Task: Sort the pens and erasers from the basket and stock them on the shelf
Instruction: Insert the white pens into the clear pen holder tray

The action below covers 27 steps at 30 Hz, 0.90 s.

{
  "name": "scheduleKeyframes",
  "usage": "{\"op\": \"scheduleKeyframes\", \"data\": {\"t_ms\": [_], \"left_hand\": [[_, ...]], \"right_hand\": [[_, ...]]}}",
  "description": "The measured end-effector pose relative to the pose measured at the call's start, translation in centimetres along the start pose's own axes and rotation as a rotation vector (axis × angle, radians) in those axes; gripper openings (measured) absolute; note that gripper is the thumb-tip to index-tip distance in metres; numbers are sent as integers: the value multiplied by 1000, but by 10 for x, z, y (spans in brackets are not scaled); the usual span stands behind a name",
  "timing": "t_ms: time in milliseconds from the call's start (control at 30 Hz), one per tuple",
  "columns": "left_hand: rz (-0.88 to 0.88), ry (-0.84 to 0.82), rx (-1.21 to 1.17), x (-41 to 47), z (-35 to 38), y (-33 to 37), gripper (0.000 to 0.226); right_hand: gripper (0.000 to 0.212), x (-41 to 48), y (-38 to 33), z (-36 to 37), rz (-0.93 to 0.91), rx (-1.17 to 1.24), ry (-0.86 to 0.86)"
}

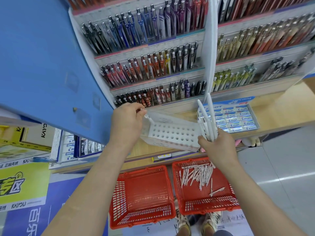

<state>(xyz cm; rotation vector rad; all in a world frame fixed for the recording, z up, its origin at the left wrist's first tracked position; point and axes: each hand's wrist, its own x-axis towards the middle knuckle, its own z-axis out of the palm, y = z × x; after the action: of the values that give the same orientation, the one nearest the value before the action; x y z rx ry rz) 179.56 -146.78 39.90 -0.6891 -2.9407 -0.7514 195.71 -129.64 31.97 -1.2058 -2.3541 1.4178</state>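
1. Down by my feet, two red baskets sit side by side on the floor; the right basket (213, 204) holds loose white pens (196, 176), and the left basket (141, 217) stands beside it.
2. My left hand (127, 123) pinches a single white pen (148, 117), its tip at the perforated white holder (173, 132) on the shelf ledge.
3. My right hand (216, 147) grips a bundle of pens (207, 120), upright, just beside the holder.
4. Behind the bundle, a box of erasers (238, 118) lies on the shelf.
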Motion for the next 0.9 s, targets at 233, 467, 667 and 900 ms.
{"op": "scheduleKeyframes", "data": {"t_ms": [233, 467, 667, 900], "left_hand": [[-2, -50, 0, -1, 7, 1, 13], [-47, -46, -4, 8, 19, -1, 13], [-8, -47, 15, 9, 28, -5, 14], [-50, -59, 52, 11, 28, -4, 19]], "right_hand": [[15, 1, 1, 0, 0, 2, -22], [18, 4, -1, -3, -15, -9, -45], [22, 4, -1, -1, -13, 16, -70], [20, 1, -10, -14, -4, 161, -29]]}}
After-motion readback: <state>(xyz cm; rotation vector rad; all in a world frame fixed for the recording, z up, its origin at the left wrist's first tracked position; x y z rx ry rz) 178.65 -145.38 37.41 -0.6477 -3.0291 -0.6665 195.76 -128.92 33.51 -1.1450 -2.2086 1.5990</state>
